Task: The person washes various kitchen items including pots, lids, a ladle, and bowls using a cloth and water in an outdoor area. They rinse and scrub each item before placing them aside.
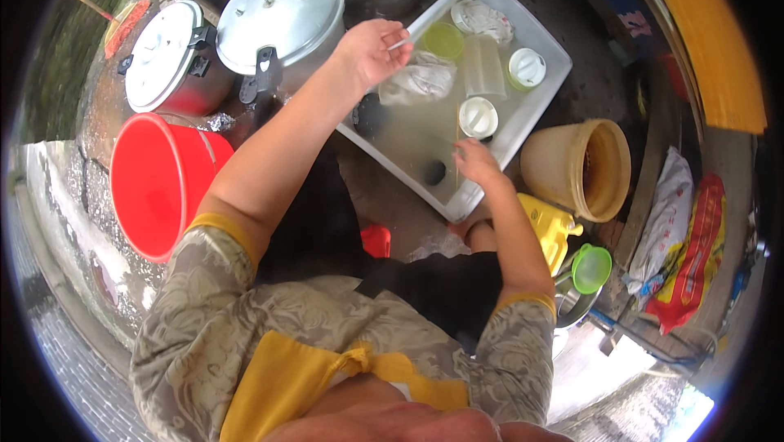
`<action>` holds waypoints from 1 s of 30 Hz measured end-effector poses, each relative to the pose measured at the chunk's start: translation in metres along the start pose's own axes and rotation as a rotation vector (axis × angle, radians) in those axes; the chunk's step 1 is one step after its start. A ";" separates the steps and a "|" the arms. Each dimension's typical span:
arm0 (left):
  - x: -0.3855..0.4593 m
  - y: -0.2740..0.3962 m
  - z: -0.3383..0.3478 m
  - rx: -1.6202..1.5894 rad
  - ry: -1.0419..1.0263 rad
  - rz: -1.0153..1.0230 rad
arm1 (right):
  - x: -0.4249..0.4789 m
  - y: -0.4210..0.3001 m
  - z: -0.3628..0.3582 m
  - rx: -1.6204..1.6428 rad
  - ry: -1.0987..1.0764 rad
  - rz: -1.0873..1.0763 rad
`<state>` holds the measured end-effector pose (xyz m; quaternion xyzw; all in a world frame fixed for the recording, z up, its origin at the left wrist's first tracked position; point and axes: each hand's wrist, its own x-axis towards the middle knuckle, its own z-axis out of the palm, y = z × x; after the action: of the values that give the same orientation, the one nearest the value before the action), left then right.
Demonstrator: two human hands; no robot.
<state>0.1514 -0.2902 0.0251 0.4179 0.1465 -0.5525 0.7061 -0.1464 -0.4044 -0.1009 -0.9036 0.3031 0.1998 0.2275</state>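
Observation:
A white plastic tub (525,112) of cloudy water stands before me. My left hand (376,53) is raised above its left rim, with a thin white stick-like piece (400,44) between curled fingers. Over the tub's near right part, my right hand (478,162) has its fingertips close together; a blurred dark thing at them cannot be made out. Beside those fingertips, a white-lidded container (478,117) sits in the water, and a round dark object (435,172) lies nearby. Also in the tub are a crumpled whitish cloth (422,79), a clear plastic container (484,67) and a green-yellow cup (443,41).
Large metal pots with lids (280,19) stand at the far left. A red bucket (171,185) is by my left arm. To the right are a stained beige bucket (551,163), a yellow jug (544,221), a green strainer (591,269) and printed sacks (692,252).

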 end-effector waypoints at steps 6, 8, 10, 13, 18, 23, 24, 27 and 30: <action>-0.004 0.000 0.010 0.499 -0.166 0.213 | 0.116 -0.011 0.116 -0.116 0.123 0.170; 0.000 0.005 0.003 0.651 -0.105 0.237 | 0.119 -0.029 0.148 -0.199 0.172 0.206; 0.008 0.010 0.002 0.592 -0.107 0.180 | 0.125 -0.039 0.163 -0.123 0.154 0.316; 0.009 0.013 0.010 0.518 -0.126 0.119 | 0.132 -0.020 0.164 -0.009 -0.123 0.334; 0.011 0.007 0.010 0.557 -0.132 0.141 | 0.111 -0.018 0.136 0.192 -0.100 0.120; 0.008 -0.023 0.006 0.482 0.135 0.270 | 0.109 -0.042 0.097 0.424 0.192 0.188; 0.011 -0.032 0.000 0.541 0.152 0.304 | 0.113 -0.057 0.084 0.495 0.307 0.200; 0.020 -0.054 -0.006 0.627 0.008 0.295 | 0.119 -0.097 0.053 0.646 0.578 0.110; 0.016 -0.060 0.003 0.468 0.018 0.334 | 0.108 -0.144 0.024 0.683 0.620 -0.121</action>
<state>0.1021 -0.3055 -0.0090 0.5926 -0.0496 -0.4435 0.6706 0.0200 -0.3381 -0.1329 -0.8101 0.3522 -0.2047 0.4217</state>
